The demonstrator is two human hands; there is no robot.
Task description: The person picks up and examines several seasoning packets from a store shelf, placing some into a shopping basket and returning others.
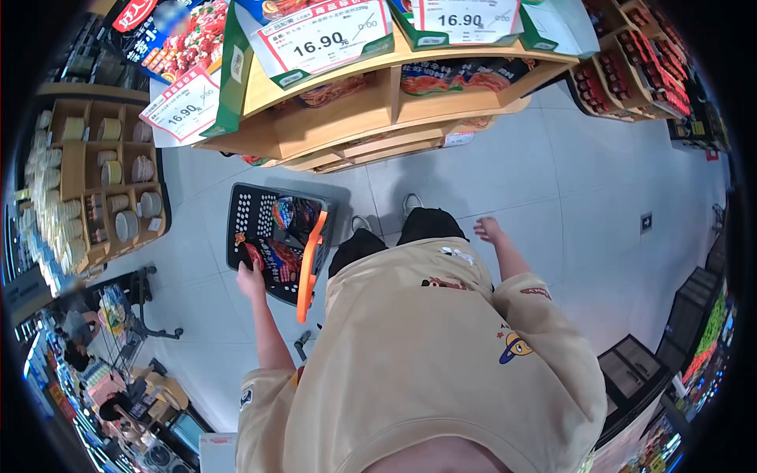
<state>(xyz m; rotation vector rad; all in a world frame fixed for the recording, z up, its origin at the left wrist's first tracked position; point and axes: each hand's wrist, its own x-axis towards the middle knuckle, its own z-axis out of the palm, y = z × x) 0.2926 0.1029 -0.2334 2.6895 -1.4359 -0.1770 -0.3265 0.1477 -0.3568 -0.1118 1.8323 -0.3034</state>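
My left hand (251, 281) is at the near left of a black shopping basket (251, 206), its fingers closed on the end of a dark printed food pouch (277, 263). The pouch lies over the basket's opening, with red and blue printing on it. A second dark food pouch (298, 217) sits inside the basket. The basket's orange handle (309, 268) is tilted along its right side. My right hand (487, 229) hangs in the air right of my legs, fingers loosely apart and holding nothing.
A wooden display shelf (331, 142) with food packets and price cards (322, 38) stands ahead. Racks of bowls (106, 173) are on the left, shelves of red packages (631, 71) at the far right. Dark crates (631, 370) stand behind right. People (83, 327) are at the lower left.
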